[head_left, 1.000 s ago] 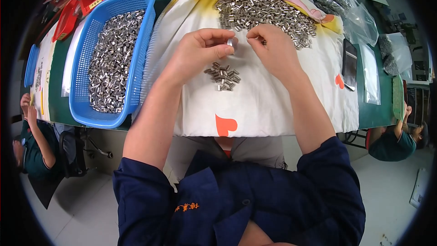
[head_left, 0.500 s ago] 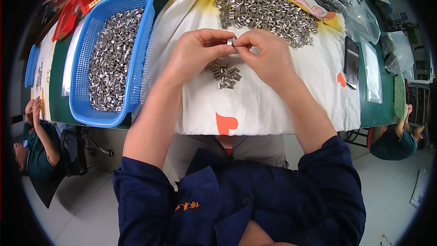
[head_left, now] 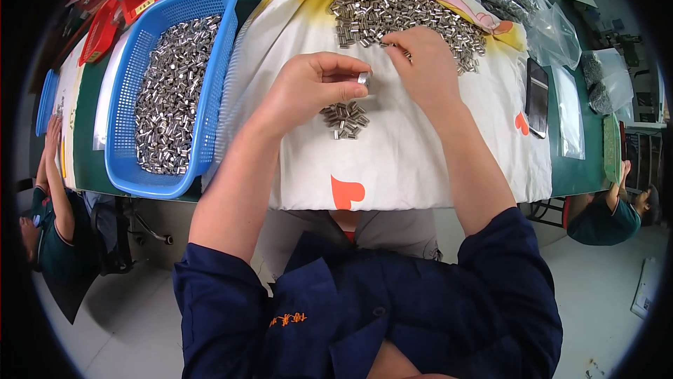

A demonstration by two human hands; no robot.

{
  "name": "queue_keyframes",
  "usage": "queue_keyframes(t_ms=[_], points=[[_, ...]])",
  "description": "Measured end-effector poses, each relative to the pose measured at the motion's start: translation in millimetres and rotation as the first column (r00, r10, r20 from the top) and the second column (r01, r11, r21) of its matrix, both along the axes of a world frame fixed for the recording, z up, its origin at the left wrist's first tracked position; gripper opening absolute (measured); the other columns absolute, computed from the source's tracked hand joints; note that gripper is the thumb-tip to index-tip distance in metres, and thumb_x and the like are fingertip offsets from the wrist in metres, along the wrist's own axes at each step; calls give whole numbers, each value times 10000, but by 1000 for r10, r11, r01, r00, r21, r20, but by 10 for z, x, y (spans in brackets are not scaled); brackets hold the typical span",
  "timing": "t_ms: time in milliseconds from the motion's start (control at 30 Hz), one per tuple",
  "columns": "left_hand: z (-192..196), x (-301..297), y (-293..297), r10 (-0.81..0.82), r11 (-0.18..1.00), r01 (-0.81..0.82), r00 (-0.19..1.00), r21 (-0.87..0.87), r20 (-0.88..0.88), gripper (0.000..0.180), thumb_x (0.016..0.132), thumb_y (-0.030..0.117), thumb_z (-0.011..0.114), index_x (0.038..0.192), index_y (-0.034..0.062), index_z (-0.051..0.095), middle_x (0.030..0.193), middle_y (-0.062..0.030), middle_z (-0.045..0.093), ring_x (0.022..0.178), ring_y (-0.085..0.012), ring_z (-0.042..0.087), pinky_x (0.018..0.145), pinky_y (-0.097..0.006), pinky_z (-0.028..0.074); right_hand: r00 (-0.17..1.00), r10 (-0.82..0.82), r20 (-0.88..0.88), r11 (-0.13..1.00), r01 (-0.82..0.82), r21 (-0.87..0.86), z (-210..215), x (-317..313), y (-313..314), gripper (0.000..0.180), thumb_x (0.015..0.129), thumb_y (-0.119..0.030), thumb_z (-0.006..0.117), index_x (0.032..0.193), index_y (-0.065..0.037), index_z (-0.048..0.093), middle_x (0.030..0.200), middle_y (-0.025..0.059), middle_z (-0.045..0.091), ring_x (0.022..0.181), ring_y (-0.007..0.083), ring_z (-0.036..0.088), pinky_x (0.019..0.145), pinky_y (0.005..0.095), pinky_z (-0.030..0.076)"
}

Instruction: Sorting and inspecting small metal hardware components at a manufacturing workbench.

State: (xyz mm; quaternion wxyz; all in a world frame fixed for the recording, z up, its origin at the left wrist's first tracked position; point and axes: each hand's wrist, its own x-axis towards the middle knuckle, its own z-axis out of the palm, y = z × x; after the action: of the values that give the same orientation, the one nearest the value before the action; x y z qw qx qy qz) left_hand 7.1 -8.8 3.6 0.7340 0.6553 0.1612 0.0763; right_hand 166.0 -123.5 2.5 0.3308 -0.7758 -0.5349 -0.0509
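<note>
Between the thumb and forefinger of my left hand (head_left: 308, 88) is a small shiny metal piece (head_left: 363, 79), short and round-looking, bigger than the loose parts. My right hand (head_left: 424, 60) is at the near edge of a large pile of small metal cylinders (head_left: 371, 11). Its thumb and forefinger are pinched together over the pile; what lies between them is too small to make out. A little heap of the same cylinders (head_left: 343, 121) lies on the white cloth (head_left: 413, 176) just below my left hand.
A blue plastic basket (head_left: 120, 133) full of similar metal cylinders stands on the left. On the right lie a phone (head_left: 537, 98) and clear plastic bags (head_left: 557, 35). Red bins (head_left: 102, 28) are at the far left. Two other people sit at either side.
My right hand has drawn away from my left hand and moved up to the pile's edge. My left hand still holds the metal piece, shifted slightly right.
</note>
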Motion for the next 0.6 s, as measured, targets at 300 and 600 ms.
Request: queue_keyframes(t_ms=[300, 600], points=[[-27, 23, 14, 46, 999, -45, 998, -19, 38, 254, 753, 32, 627, 1001, -15, 591, 849, -42, 623, 763, -75, 579, 696, -192, 463, 994, -36, 106, 987, 52, -154, -53, -36, 6, 77, 721, -125, 587, 773, -95, 635, 771, 66, 561, 808, 239, 527, 720, 364, 402], [-9, 25, 38, 59, 996, -58, 998, -68, 8, 303, 747, -3, 619, 1045, -10, 563, 984, -71, 610, 827, -105, 572, 744, -233, 465, 1000, -6, 23, 965, 12, -261, 14, -44, -77, 74, 733, -103, 577, 778, -71, 628, 810, 86, 568, 842, 259, 529, 758, 374, 407]])
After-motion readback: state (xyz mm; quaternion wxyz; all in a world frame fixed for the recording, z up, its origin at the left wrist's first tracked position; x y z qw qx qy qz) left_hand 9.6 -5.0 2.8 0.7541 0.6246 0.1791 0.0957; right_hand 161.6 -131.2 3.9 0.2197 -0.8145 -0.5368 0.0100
